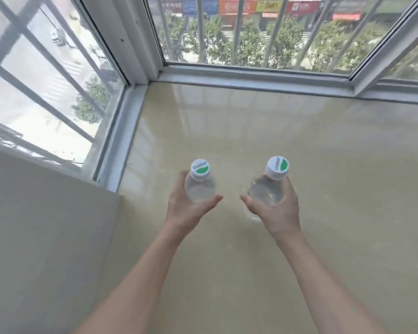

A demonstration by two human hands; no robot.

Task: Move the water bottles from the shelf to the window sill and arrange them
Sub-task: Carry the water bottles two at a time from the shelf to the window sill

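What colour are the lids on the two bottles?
White with a green patch, on both the left cap and the right cap; head view.

Glossy beige window sill (pixel 299 145), bounded at the far and left edges by a white window frame (pixel 251 75). Surface polished, mirroring the frame's bars. Whether the two clear bottles near its front edge stand on it: cannot tell.
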